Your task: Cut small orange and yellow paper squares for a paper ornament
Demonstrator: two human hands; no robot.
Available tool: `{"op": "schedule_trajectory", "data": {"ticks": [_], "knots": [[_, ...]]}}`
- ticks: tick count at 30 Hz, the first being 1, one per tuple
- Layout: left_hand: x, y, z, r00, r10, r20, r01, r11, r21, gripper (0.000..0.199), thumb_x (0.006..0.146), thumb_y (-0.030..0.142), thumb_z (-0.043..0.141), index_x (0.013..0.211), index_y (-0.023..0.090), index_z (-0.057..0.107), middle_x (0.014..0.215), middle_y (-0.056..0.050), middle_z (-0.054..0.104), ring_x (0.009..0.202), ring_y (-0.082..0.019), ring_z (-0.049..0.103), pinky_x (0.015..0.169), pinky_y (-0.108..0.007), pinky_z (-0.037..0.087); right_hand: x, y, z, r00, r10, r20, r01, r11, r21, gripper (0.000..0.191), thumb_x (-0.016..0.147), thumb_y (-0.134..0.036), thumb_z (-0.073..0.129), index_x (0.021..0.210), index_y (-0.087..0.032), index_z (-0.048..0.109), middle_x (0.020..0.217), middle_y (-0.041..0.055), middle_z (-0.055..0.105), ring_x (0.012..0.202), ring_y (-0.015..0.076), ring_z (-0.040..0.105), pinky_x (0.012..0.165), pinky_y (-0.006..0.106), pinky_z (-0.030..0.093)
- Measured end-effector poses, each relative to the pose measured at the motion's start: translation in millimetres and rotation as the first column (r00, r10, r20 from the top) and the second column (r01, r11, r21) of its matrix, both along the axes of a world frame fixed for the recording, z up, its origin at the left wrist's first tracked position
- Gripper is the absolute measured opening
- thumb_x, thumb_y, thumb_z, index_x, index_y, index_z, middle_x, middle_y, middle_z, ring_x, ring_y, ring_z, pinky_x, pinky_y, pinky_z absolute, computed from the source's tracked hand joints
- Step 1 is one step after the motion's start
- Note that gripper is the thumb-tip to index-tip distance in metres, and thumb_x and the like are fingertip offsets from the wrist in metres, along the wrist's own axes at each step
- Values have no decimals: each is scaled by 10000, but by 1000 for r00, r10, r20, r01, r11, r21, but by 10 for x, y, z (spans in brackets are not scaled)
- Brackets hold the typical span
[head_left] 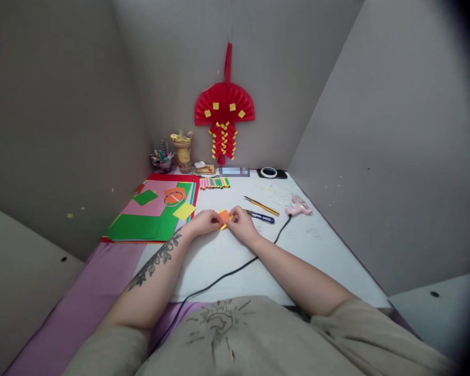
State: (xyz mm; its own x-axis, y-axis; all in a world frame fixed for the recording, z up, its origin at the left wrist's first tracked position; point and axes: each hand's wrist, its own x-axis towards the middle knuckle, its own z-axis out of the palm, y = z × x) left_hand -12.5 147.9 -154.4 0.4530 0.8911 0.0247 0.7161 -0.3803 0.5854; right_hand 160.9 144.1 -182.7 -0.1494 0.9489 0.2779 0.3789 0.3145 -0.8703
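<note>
Between my two hands, over the white tabletop (219, 261), is a small orange paper piece (224, 216) with yellow edges. My left hand (206, 223) pinches its left side with closed fingers. On the right side, my right hand (241, 223) grips the same piece between thumb and fingers. A dark blue box cutter (263, 217) lies just beyond my right hand, and a pencil (261, 206) lies above it. Left of my left hand, a yellow paper square (184, 211) rests on the stack of coloured sheets.
A pink glue gun (298, 206) sits at right, its black cord (227, 274) running across the table towards me. Coloured paper rolls (214, 183) are lined up behind my hands. At the back stand a pen holder (162, 161) and a jar (184, 156); a red paper fan ornament (225, 102) hangs on the wall.
</note>
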Motion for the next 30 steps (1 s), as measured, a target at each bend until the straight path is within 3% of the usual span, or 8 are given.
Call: {"op": "schedule_trajectory", "data": {"ticks": [10, 30], "knots": [[14, -52, 86, 1000, 4, -2, -5, 1000, -31, 247, 702, 261, 513, 810, 165, 714, 770, -24, 685, 668, -140, 586, 596, -209, 407, 1, 28, -52, 1000, -14, 26, 14, 1000, 15, 169, 636, -215, 515, 796, -218, 460, 545, -78, 445, 523, 116, 433, 524, 221, 327], [32, -53, 70, 1000, 21, -20, -21, 1000, -15, 218, 677, 239, 540, 797, 162, 706, 757, -31, 683, 670, -147, 588, 608, -215, 418, -4, 36, -56, 999, -20, 35, 19, 1000, 9, 170, 623, -210, 510, 783, -222, 455, 540, -79, 443, 520, 120, 435, 516, 224, 322]]}}
